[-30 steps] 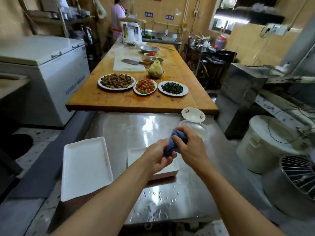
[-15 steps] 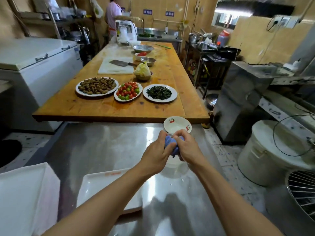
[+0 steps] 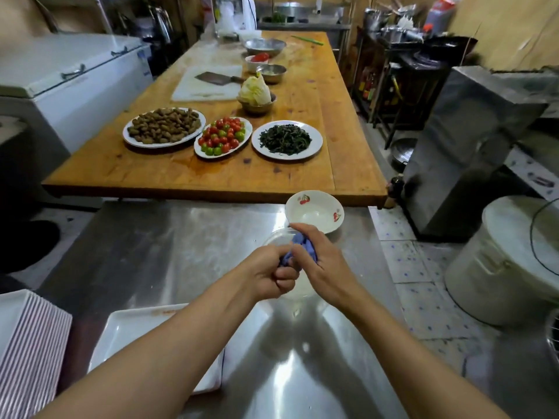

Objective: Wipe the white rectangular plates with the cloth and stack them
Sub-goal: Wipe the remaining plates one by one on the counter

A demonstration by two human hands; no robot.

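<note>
Both my hands grip a bunched blue cloth [image 3: 298, 247] over a clear bowl [image 3: 276, 240] on the steel table [image 3: 181, 243]. My left hand [image 3: 269, 273] is curled round the cloth's lower end. My right hand [image 3: 320, 261] clasps its upper end. A white rectangular plate [image 3: 136, 334] lies on the table under my left forearm, with a reddish smear near its far edge. A tall stack of white rectangular plates [image 3: 27, 343] stands at the lower left corner.
A white bowl with cherry prints [image 3: 314, 211] sits just beyond my hands. The wooden table [image 3: 211, 173] behind holds three plates of food, small bowls and a cleaver on a board. A large white lidded bucket [image 3: 508, 267] stands on the floor at the right.
The view has swung up and right, so the plate and stack slid toward the lower left. My hands keep twisting the cloth over the clear bowl.
</note>
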